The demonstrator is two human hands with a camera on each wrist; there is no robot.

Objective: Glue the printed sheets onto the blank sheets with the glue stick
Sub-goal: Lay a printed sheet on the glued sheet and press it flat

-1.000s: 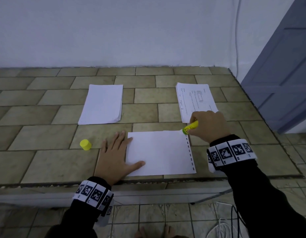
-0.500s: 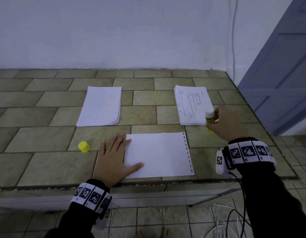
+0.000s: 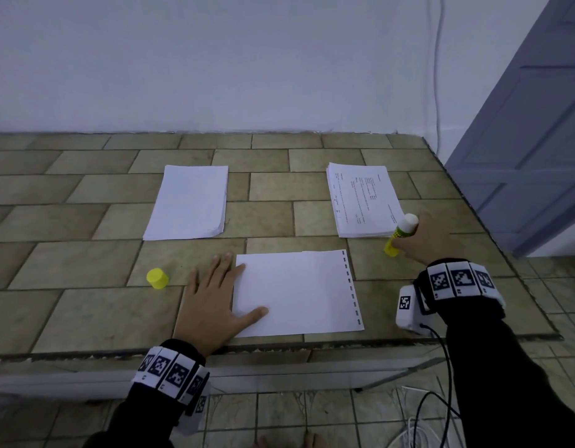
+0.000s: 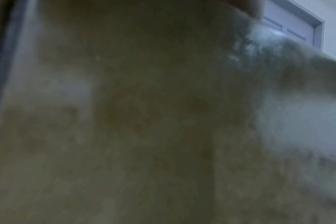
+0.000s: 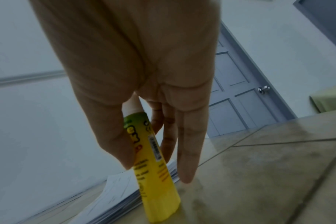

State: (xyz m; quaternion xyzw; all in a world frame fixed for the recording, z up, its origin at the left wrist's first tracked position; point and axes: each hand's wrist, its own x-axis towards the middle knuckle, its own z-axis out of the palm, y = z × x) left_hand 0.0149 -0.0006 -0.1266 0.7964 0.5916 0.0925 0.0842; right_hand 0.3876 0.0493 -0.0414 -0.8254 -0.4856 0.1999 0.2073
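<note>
Glue stick [image 3: 399, 233] uncapped, white tip up, yellow base on the tiled table [image 3: 85, 270], tilted, just beside the near right corner of the printed stack [image 3: 363, 200]. Right hand [image 3: 425, 239] grips it, thumb and fingers around the barrel; wrist view shows the glue stick [image 5: 153, 163] base touching tile, little finger straight. Single sheet [image 3: 295, 292] with punched right edge lies near centre, at the table's near edge. Left hand [image 3: 211, 299] flat, fingers spread, thumb on the sheet's left part. Yellow cap [image 3: 157, 278] left of that hand. Blank stack [image 3: 189, 202] far left. White wall [image 3: 215, 59] behind, grey door [image 3: 522, 140] right, cable down the wall. Left wrist view blurred.
</note>
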